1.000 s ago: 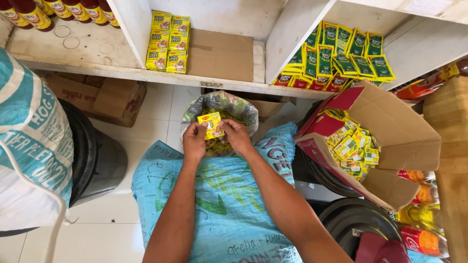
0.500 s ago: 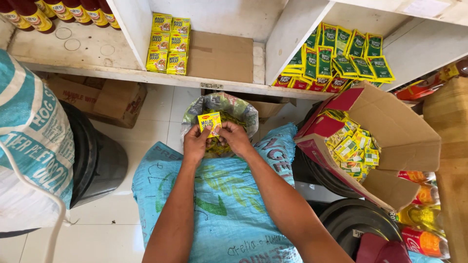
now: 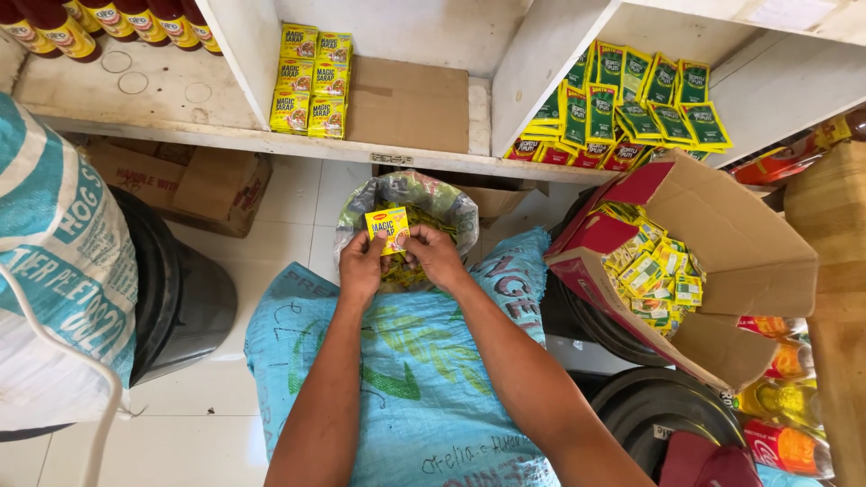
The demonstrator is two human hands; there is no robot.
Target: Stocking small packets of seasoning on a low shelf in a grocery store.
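Observation:
My left hand [image 3: 362, 266] and my right hand [image 3: 437, 255] together hold a small stack of yellow seasoning sachets [image 3: 387, 229] upright, over the mouth of a clear plastic bag [image 3: 411, 194] with more sachets inside. The bag rests at the far end of a blue woven sack [image 3: 424, 379] that lies under my forearms. More yellow sachets [image 3: 310, 79] of the same kind stand stacked on the white shelf [image 3: 180, 99] above.
Green sachets [image 3: 645, 108] fill the shelf compartment to the right. An open cardboard box [image 3: 722, 261] of mixed sachets sits at right. A black bin [image 3: 180, 298] and a white-and-blue sack [image 3: 54, 271] stand at left. Sauce bottles [image 3: 99, 22] line the upper-left shelf.
Both hands have stayed over the plastic bag; the stack of sachets has shifted slightly and been straightened between the fingers.

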